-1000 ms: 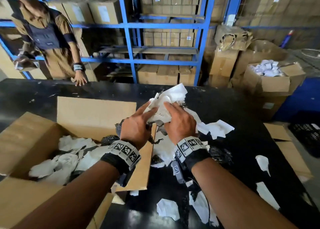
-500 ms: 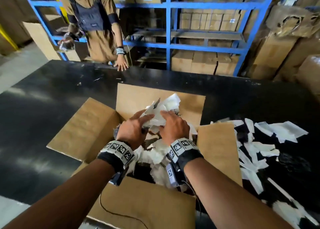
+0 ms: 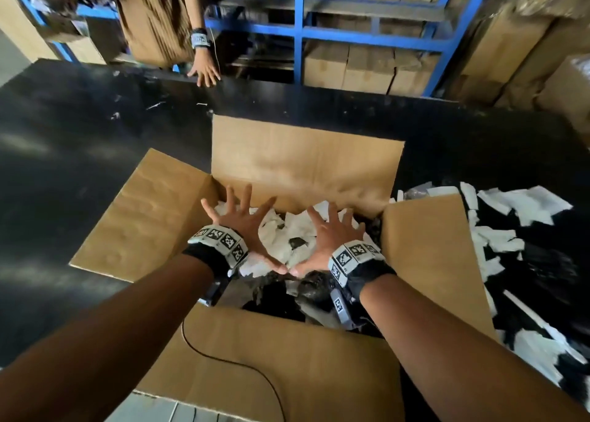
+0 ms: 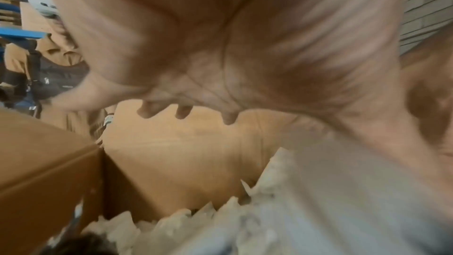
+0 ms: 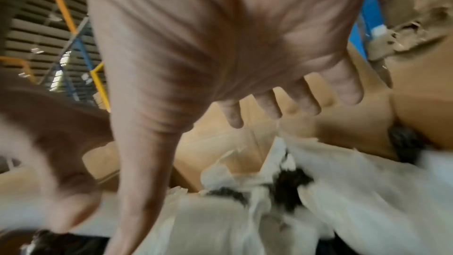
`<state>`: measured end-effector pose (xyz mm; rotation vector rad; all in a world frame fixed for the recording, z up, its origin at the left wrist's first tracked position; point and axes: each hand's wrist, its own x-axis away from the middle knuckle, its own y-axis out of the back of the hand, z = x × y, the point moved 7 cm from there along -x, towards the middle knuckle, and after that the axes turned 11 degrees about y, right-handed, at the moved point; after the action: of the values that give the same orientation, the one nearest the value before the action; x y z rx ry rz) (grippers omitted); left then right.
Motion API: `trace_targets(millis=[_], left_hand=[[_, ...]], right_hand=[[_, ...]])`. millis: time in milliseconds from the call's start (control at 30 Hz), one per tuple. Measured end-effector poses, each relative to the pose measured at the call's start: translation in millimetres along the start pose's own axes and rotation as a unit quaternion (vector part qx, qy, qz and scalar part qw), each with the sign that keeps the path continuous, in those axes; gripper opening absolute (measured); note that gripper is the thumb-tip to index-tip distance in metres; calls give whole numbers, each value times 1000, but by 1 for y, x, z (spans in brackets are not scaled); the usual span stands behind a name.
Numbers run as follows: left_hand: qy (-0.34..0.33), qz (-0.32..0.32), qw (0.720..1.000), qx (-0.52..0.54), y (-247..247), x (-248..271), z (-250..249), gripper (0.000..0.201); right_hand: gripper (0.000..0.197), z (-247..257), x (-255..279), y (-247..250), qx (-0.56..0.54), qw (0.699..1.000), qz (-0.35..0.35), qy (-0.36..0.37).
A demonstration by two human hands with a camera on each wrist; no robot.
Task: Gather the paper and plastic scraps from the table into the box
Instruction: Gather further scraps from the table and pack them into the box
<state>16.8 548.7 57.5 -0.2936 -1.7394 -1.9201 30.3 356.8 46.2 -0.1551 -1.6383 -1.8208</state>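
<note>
An open cardboard box (image 3: 303, 169) stands on the black table (image 3: 79, 153), its flaps spread out. Inside lie white paper scraps (image 3: 284, 236) mixed with black plastic pieces (image 3: 297, 242). My left hand (image 3: 242, 222) and right hand (image 3: 329, 233) hover over the box's contents, fingers spread wide, thumbs almost meeting, holding nothing. The left wrist view shows an open palm (image 4: 220, 46) above the white scraps (image 4: 318, 210). The right wrist view shows a spread hand (image 5: 220, 46) over paper and dark plastic (image 5: 289, 183). More white scraps (image 3: 517, 207) and black plastic lie on the table right of the box.
Another person (image 3: 153, 19) stands at the far side, one hand (image 3: 204, 72) resting on the table edge. Blue shelving (image 3: 351, 35) with cardboard cartons stands behind. Stacked cartons (image 3: 510, 48) fill the right background. A thin black cable (image 3: 242, 365) runs over the box's near flap.
Both hands carried a bundle of scraps left from the table to over the box, then let go. The fingers are now spread and the bundle lies in the box.
</note>
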Motion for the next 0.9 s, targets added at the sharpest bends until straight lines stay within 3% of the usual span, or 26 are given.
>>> trace_targets(millis=[200, 333, 500, 700, 900], left_hand=[[-77, 103, 992, -21, -22, -30, -19, 165], [-88, 165, 980, -74, -54, -42, -26, 164], [-58, 184, 976, -106, -107, -80, -15, 173], [-55, 179, 974, -124, -132, -96, -13, 171], [-64, 198, 973, -100, -111, -90, -5, 172]], right_hand=[[159, 1, -26, -20, 13, 997, 73, 38], [164, -14, -50, -55, 1, 991, 132, 28], [162, -33, -77, -100, 20, 989, 146, 6], [113, -40, -92, -122, 16, 997, 80, -11], [132, -34, -74, -89, 3, 990, 138, 4]])
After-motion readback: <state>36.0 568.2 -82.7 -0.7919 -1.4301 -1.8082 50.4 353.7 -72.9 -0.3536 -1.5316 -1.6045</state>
